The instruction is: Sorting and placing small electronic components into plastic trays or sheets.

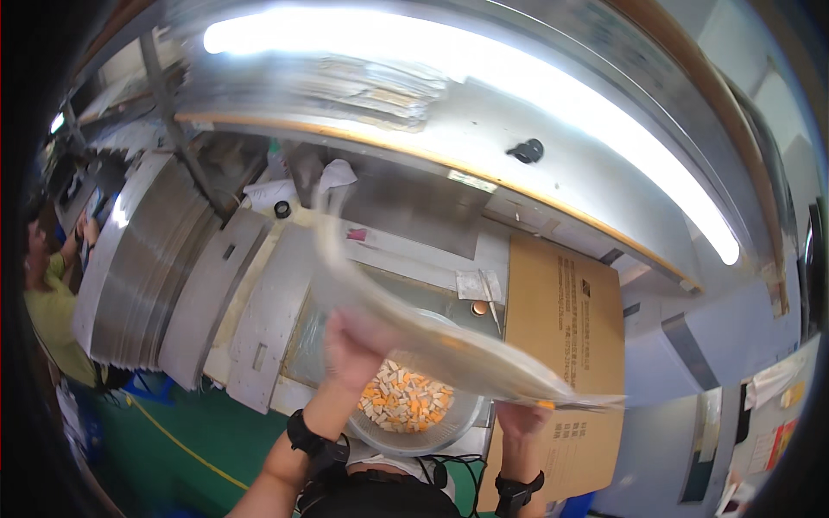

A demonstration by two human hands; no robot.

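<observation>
A large, pale, flat tray (484,352), smeared by motion, is held tilted between my hands above the work table. My left hand (352,356) grips its near left edge. At its right end, my right hand (522,418) is closed on the edge, fingers partly hidden beneath it. Below the tray, close to my body, stands a round, translucent plastic basket (471,416). Many small orange and whitish block-shaped pieces (406,399) lie in it. A few orange spots show along the tray; whether they are pieces stuck to it, I cannot tell.
Stacked metal plates (142,268) stand at left, a person (53,315) beyond them. A brown cardboard sheet (553,302) lies right of the basket. Tweezers (490,295) and a copper-coloured round piece (479,308) lie behind. Overhead run a shelf (484,142) and a bright tube lamp (553,82).
</observation>
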